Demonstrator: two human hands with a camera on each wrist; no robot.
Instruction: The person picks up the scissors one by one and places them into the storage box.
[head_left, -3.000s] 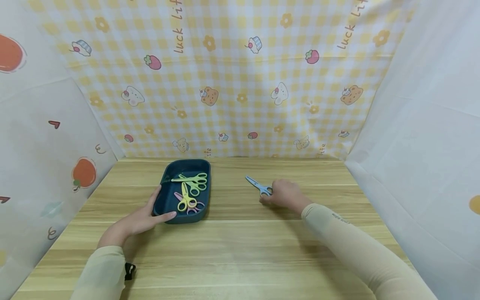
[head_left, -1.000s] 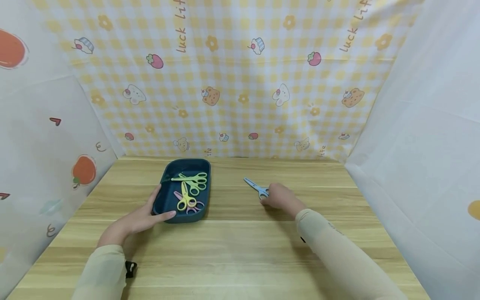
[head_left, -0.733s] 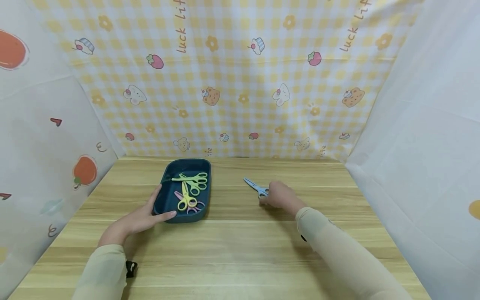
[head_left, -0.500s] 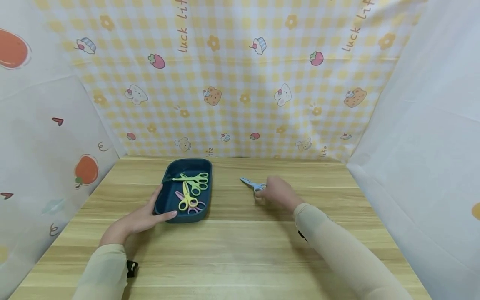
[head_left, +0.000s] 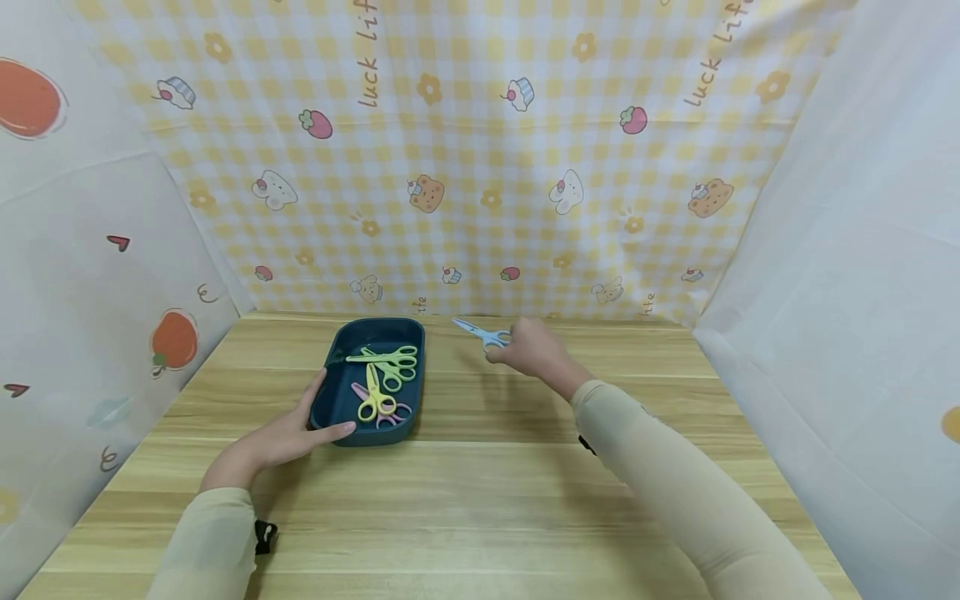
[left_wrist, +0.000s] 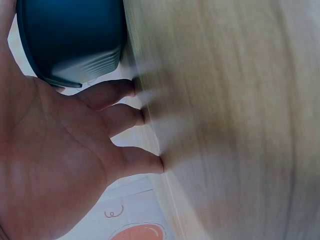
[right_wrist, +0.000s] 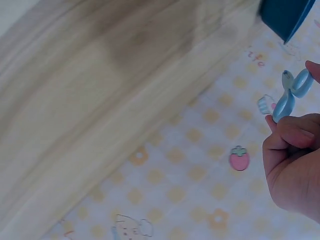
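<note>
My right hand (head_left: 536, 350) grips a pair of light blue scissors (head_left: 482, 332) by the handle loops, held above the table with the blades pointing left. In the right wrist view the blue scissors (right_wrist: 286, 80) appear nearly end-on, one loop at a fingertip. Left of them stands a dark teal tray (head_left: 378, 438). It holds two green scissors (head_left: 372, 357), overlapping, and yellow scissors (head_left: 370, 385) lying across pink scissors (head_left: 358, 392). My left hand (head_left: 277, 442) touches the tray's near left corner, thumb and index finger spread. In the left wrist view, the left hand's other fingertips (left_wrist: 161, 164) rest on the table.
A wood-grain table (head_left: 465, 508) lies under everything. A yellow checked cloth (head_left: 480, 150) hangs along its back edge. White printed cloth (head_left: 90, 200) closes off the left side, and plain white cloth (head_left: 847, 250) the right.
The right hand has lifted the blue scissors off the table and carried them left and toward the back. The left hand and the tray keep their places.
</note>
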